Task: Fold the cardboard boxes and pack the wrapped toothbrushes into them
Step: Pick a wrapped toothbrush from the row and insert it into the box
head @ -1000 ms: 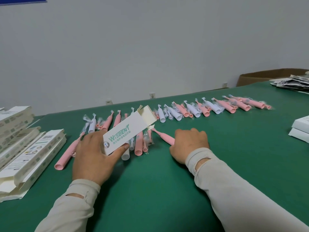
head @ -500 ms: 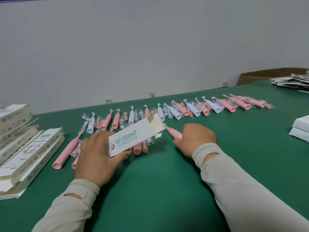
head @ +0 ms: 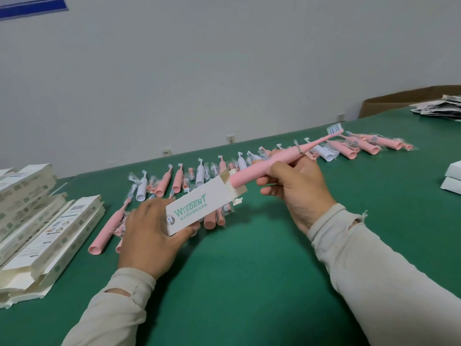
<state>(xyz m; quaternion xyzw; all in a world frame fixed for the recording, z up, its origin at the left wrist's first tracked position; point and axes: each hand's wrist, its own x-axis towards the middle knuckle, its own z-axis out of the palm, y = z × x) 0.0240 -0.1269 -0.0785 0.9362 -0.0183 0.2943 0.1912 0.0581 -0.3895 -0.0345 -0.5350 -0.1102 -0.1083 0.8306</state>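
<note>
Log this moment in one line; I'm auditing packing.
left hand: holds box | right hand: holds pink toothbrush | toothbrush base at box's open end | step: inserting

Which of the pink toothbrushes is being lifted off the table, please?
The pink toothbrush gripped by the right hand: it is airborne, base at the white box's open end; the rest lie on the table.

The white box gripped by the left hand carries the green brand word "WISDENT" along its upper face, its last letter drawn out into a leaf-like stroke. Just beneath runs a line of smaller green Chinese characters, too small to read. Left of that hand, the flat boxes stacked on the desk show printed panels, blurred beyond reading.
</note>
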